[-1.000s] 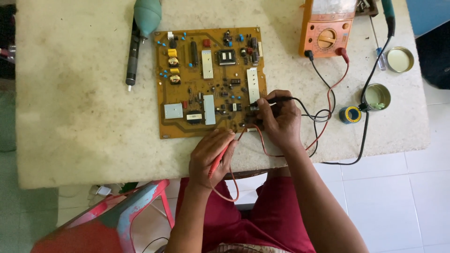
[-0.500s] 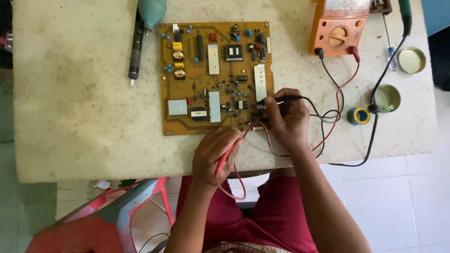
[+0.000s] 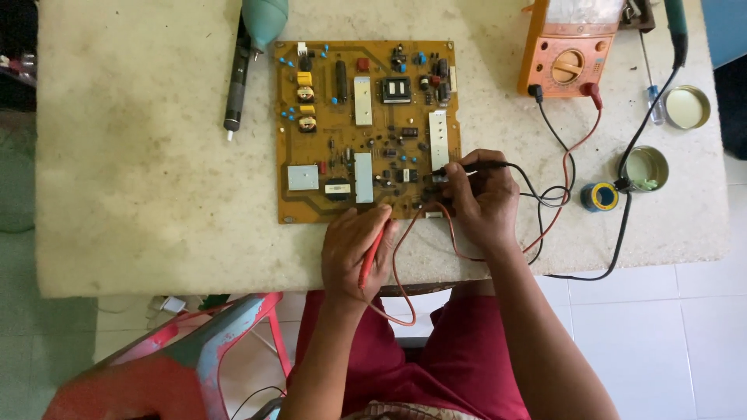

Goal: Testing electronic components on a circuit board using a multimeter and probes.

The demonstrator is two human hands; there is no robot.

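Fingers of both hands are clamped on probes. Table (image 3: 117, 194) carries the circuit board (image 3: 366, 128) at centre and the orange multimeter (image 3: 572, 50) far right. Right hand (image 3: 482, 198) presses the black probe (image 3: 475, 166) onto the board's near-right area. Left hand (image 3: 358, 249) grips the red probe (image 3: 372, 257) at the board's near edge.

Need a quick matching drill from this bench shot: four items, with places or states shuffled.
1 red probe
2 black probe
3 multimeter
4 circuit board

a flat on the table's middle
b held in left hand
c at the table's far right edge
d held in right hand, tip on the board

Pairs: 1-b, 2-d, 3-c, 4-a
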